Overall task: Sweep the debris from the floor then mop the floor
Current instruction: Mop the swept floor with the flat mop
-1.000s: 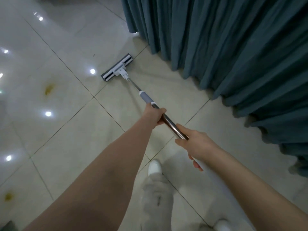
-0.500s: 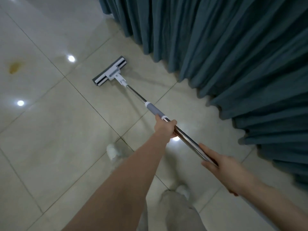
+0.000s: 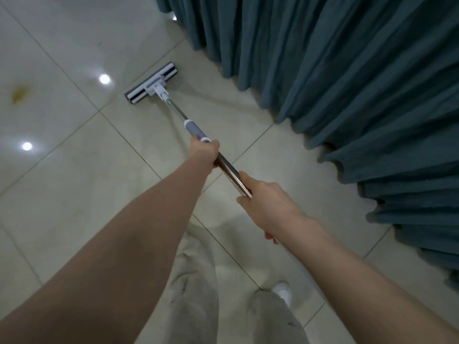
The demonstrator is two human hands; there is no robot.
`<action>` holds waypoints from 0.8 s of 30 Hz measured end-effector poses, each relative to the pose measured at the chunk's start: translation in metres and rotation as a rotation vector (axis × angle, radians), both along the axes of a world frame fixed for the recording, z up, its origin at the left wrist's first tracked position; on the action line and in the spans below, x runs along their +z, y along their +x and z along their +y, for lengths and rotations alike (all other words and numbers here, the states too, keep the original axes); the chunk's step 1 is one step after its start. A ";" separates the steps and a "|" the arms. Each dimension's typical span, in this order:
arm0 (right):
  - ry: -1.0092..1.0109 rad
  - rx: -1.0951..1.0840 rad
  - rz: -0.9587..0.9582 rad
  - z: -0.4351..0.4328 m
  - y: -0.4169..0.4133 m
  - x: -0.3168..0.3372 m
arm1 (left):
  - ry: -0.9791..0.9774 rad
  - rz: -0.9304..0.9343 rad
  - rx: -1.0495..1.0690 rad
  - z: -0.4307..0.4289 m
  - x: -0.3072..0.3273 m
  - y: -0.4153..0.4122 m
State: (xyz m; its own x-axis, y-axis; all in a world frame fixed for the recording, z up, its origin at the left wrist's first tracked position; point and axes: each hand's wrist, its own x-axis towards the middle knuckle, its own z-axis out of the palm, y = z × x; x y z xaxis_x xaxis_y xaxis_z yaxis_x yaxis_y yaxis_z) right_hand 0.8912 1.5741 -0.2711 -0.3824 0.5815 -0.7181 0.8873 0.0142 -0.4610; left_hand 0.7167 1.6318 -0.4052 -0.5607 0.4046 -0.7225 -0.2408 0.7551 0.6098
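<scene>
A flat mop with a grey and white head (image 3: 152, 83) lies on the glossy pale tiled floor (image 3: 74, 170), its metal handle (image 3: 227, 165) slanting back toward me. My left hand (image 3: 204, 152) grips the handle just below the grey sleeve (image 3: 194, 129). My right hand (image 3: 267, 202) grips the handle lower down, nearer my body. The mop head sits close to the curtain's hem. A yellowish stain (image 3: 20, 93) marks a tile at the far left.
A heavy teal curtain (image 3: 347, 83) hangs along the right side and pools on the floor. My light grey trouser legs (image 3: 198, 294) and a white shoe (image 3: 282, 291) show at the bottom. Ceiling lights reflect on the tiles at the left.
The mop head has slid across the tile beside the curtain, and my hands are drawn closer together on the handle. The view has shifted; my feet have stepped.
</scene>
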 end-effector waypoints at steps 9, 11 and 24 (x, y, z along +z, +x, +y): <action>0.003 0.038 -0.053 0.061 -0.215 -0.004 | 0.040 -0.037 0.008 0.071 -0.023 -0.204; -0.016 0.006 -0.036 0.078 -0.277 -0.005 | 0.047 0.011 -0.007 0.089 -0.023 -0.264; -0.142 -0.009 0.060 0.089 -0.557 -0.026 | 0.053 0.228 -0.019 0.087 -0.030 -0.534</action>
State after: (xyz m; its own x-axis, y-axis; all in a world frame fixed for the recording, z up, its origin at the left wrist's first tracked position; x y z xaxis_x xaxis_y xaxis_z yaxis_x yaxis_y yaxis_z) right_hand 0.3338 1.6629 -0.2975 -0.4220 0.4793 -0.7695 0.8580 -0.0632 -0.5098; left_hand 0.1825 1.7192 -0.4353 -0.6989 0.4507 -0.5554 -0.0785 0.7235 0.6858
